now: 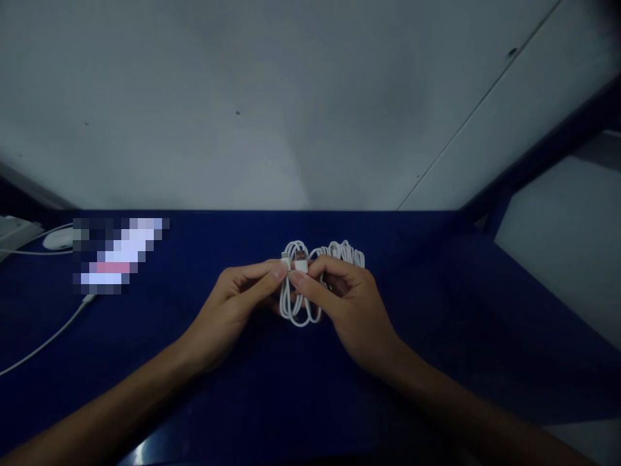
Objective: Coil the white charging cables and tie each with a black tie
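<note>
A white USB cable [299, 318], wound into an oval coil, is held up between both hands over the blue table. Its wide USB-A plug [301, 262] and a smaller plug [285, 259] sit side by side near the top of the coil. My left hand [233, 304] is closed on the coil's left side, thumb by the small plug. On the right side my right hand [352, 301] is closed too, its thumb just below the USB-A plug. Several more white cable coils [347, 251] lie behind my right hand, partly hidden by it.
The blue tabletop [194, 388] ends at a pale grey wall panel [218, 149]. At the left lies a blurred-out device with a lit screen [126, 252], a white cord [53, 346] running from it. A white rounded object [58, 239] and a white block [17, 230] are beyond.
</note>
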Demonstrator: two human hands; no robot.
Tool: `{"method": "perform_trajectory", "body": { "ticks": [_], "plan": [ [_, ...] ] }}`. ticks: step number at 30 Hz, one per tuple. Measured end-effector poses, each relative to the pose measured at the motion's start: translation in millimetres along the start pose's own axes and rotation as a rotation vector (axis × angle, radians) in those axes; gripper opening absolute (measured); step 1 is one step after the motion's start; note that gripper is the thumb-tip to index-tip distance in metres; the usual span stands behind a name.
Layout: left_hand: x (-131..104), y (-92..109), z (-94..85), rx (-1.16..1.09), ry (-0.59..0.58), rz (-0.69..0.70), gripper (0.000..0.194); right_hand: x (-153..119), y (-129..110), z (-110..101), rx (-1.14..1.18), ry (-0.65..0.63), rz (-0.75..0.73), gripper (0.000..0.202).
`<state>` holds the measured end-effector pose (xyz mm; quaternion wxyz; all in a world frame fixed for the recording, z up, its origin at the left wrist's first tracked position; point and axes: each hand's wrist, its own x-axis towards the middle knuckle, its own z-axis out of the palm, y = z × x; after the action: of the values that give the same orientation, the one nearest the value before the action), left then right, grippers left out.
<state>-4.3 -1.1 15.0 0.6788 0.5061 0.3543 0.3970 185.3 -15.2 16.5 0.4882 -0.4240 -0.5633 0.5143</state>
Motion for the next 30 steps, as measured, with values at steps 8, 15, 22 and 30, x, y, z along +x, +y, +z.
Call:
{"method": "perform_trajectory", "body": {
  "ticks": [8, 15, 22, 30],
  "plan": [
    [0.2, -1.3, 0.1, -0.02, -0.013, -0.009, 0.03, 2.0, 1.9, -0.8, 0.035, -0.004, 0.03, 0.026],
    [-0.7, -1.4, -0.5, -0.022, -0.011, -0.017, 0.029, 2.0, 0.5, -0.8, 0.023, -0.008, 0.017, 0.028],
    [-0.7, -1.1, -1.4, -0.027, -0.013, 0.008, 0.026, 0.5, -1.5, -0.1, -0.004, 0.006, -0.002, 0.03],
    [-0.1, -3.0, -3.1, -0.031, -0.016, -0.006, 0.025, 1.8, -1.4, 0.0, -0.003, 0.008, -0.002, 0.03]
  ]
}}
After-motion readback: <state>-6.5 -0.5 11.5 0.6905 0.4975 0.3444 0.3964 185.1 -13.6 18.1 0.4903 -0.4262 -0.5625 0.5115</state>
